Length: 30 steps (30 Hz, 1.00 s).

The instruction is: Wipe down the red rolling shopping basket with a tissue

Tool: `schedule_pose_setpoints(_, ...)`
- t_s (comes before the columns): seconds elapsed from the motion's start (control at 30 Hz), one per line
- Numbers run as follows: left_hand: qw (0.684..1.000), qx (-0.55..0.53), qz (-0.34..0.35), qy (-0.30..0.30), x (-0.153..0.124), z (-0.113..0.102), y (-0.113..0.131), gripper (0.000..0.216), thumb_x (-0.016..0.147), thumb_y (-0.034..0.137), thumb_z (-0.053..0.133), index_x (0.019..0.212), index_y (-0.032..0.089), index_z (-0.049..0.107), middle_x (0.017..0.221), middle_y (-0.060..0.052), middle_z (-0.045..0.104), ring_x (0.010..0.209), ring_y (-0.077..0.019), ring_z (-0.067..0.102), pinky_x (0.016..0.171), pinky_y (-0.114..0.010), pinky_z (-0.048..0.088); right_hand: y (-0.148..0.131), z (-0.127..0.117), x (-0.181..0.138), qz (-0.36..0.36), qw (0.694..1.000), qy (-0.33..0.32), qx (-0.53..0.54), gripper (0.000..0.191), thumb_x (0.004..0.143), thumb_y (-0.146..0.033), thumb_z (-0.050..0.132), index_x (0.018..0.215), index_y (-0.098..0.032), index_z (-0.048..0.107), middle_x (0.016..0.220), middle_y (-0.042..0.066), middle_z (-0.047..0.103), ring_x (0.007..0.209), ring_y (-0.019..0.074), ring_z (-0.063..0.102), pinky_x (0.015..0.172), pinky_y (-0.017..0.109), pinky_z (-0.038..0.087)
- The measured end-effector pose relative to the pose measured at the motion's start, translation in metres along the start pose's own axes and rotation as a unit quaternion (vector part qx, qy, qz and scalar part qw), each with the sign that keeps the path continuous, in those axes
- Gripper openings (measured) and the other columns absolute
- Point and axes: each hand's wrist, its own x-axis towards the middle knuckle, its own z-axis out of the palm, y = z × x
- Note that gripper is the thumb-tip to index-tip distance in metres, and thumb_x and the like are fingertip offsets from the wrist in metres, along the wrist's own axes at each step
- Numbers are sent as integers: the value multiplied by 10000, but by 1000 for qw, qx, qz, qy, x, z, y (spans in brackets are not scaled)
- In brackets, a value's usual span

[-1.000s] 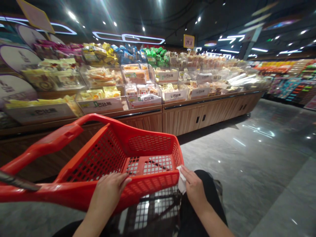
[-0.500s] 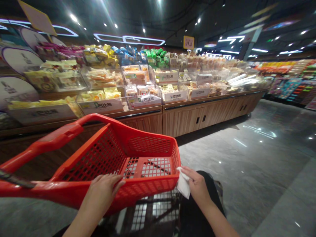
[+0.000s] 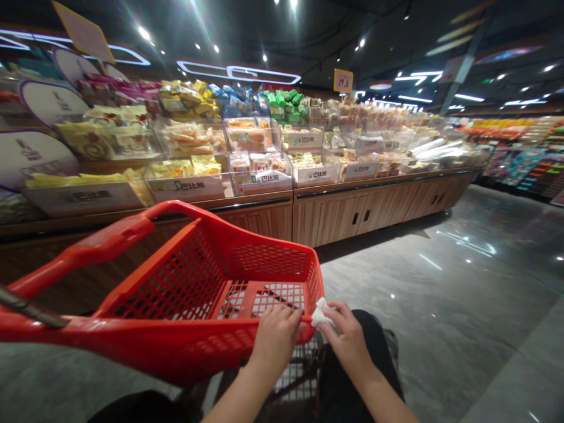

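Note:
A red plastic shopping cart (image 3: 167,346) with lattice sides stands in front of me, its basket holding nothing that I can see. Over its near rim, close to the front corner, my left hand (image 3: 277,338) is closed, fingers curled to the inner side. My right hand (image 3: 348,335) pinches a crumpled white tissue (image 3: 321,312) against the outside of that corner. The two hands are a short gap apart. Part of the cart's dark lower frame shows beneath the basket.
Behind the cart runs a wooden display counter (image 3: 335,220) with clear bins of packaged baked goods. A price sign (image 3: 343,81) rises above it. Shiny grey floor (image 3: 396,305) stretches to the right, and my dark-clothed knee (image 3: 374,346) is beside the cart's front.
My left hand has slid right along the near rim toward the front corner. The tissue, hanging down before, is now bunched up in my right hand. The view has shifted slightly.

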Motion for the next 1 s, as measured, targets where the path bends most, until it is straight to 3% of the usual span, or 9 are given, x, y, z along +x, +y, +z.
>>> schedule_pose_setpoints(0.13,1000,4,-14,19,-6,3,-3,132,875,225,501,857,234,632,787,-8,659,767,-193,546,690,-341,365,-2,1,5,-58,997,-38,16,199,875,-135,519,969,-207,680,915,59,614,862,175,610,771,275,515)
schedule_pose_setpoints(0.33,1000,-3,-9,25,-15,2,-12,95,864,238,533,880,242,627,817,8,667,770,-182,538,711,-338,350,4,-1,35,-33,999,-38,-15,160,876,-157,535,865,-194,691,880,63,604,811,184,604,737,306,515)
schedule_pose_setpoints(0.57,1000,-9,-4,25,-25,-2,-20,131,883,243,503,847,235,629,784,6,648,786,-176,545,720,-328,351,-18,3,7,-82,986,-132,54,208,910,-153,483,978,-214,670,963,63,584,897,169,590,803,282,502)
schedule_pose_setpoints(0.83,999,-12,6,33,-29,-3,-24,139,886,274,503,943,243,626,813,7,650,788,-174,538,737,-333,350,-11,14,20,-59,998,-37,6,178,881,-124,507,921,-183,669,956,83,583,877,191,591,778,309,504)
schedule_pose_setpoints(1.0,999,-10,10,48,-31,-4,-22,150,880,305,512,954,245,628,813,-2,648,808,-178,534,761,-333,351,-27,16,2,-57,995,-68,49,192,882,-116,496,925,-195,666,894,58,581,825,165,594,736,263,509)
